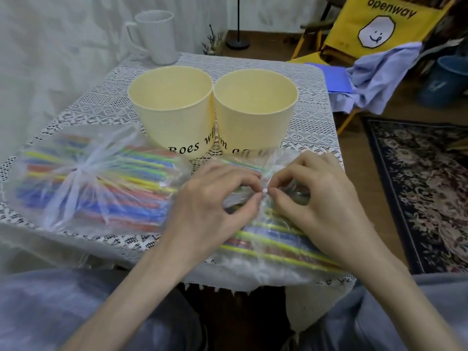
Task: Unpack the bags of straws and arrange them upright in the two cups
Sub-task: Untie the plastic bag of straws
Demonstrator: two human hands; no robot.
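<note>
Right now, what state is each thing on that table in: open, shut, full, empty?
Right bag of straws: knotted shut, both hands working at the knot.
Left bag of straws: tied shut, untouched, lying flat.
Left cup: upright, empty.
Right cup: upright, empty.
White mug: upright; contents hidden.
Left hand: pinching the knot.
Right hand: pinching the knot.

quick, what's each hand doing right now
Left hand: pinching the knot of the near bag.
Right hand: pinching the same knot.
</note>
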